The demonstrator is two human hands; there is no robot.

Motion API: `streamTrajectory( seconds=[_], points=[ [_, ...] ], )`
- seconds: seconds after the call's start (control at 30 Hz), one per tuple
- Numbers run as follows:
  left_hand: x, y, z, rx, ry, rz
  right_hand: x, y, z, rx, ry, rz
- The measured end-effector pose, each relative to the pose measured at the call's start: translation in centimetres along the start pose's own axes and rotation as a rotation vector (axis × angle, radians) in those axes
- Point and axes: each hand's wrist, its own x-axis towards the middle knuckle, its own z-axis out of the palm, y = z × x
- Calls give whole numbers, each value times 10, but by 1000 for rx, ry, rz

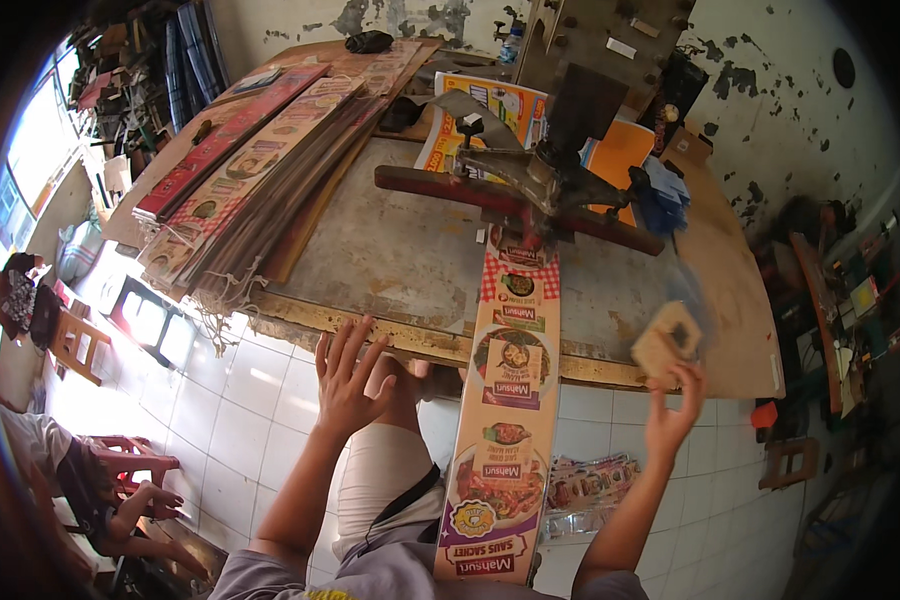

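Observation:
A long printed card strip [513,370], orange-tan with food pictures, runs from beneath a metal press tool [535,190] over the table's front edge toward my lap. To its left, my left hand [348,385] is open, fingers spread, near the worn table edge and not on the strip. On the other side, my right hand [677,405] has its fingers curled at the lower edge of a small tan piece of card [665,342] with a dark hole or patch in it. That piece is blurred by motion, so the exact grip is hard to see.
Stacks of long printed strips [255,165] with strings lie on the table's left. Bright printed sheets [490,110] and an orange sheet [615,160] sit behind the press. More printed pieces [590,490] lie on the tiled floor. Another person [80,480] sits at lower left.

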Motion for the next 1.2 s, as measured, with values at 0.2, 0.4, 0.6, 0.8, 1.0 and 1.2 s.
streamTrajectory(
  seconds=[0.2,0.4,0.6,0.8,1.0,1.2],
  points=[
    [-12,-6,48,-22,187,-5,2,93,-18,-179,245,247],
    [-11,-10,76,-13,334,14,1,120,-11,-240,270,254],
    [-16,-15,74,44,294,19,-4,74,23,-618,400,-15],
    [-13,-16,79,51,320,39,-52,39,109,-217,243,-118],
    [-14,-17,84,48,342,38,-55,38,131,-204,411,-72],
    [-16,-18,86,39,352,43,-60,43,122,-191,348,-103]
  ],
)
